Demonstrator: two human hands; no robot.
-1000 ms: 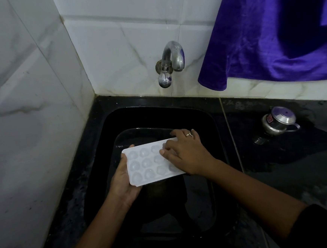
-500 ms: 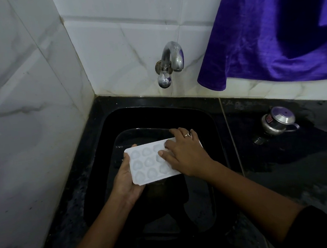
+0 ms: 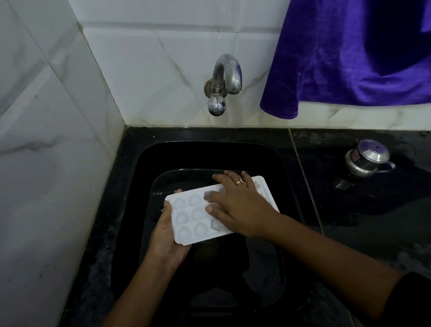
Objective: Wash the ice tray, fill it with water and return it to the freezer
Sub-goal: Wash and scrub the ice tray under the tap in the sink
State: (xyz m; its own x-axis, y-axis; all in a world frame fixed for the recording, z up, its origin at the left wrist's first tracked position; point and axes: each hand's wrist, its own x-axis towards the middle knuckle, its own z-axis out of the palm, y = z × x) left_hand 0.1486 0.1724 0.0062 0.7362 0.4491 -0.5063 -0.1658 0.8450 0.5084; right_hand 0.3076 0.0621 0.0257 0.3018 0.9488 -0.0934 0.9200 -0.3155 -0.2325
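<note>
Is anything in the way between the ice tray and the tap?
Nothing visible. The ice tray is over the sink, left hand gripping its end, right hand flat on top; only open air up to the tap.

I'm standing in a home kitchen: a black sink [image 3: 155,160] is lying under the fingers [image 3: 219,177], a steel tap [image 3: 225,82] is jutting from white wall tiles [image 3: 151,78] beyond them, and a lidded steel pot [image 3: 366,159] is sitting on the wet black counter [image 3: 374,228] to their right.

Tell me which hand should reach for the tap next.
Right, probably. The right hand only rests flat on the ice tray, below the tap; the left hand grips the tray's end and carries it.
</note>
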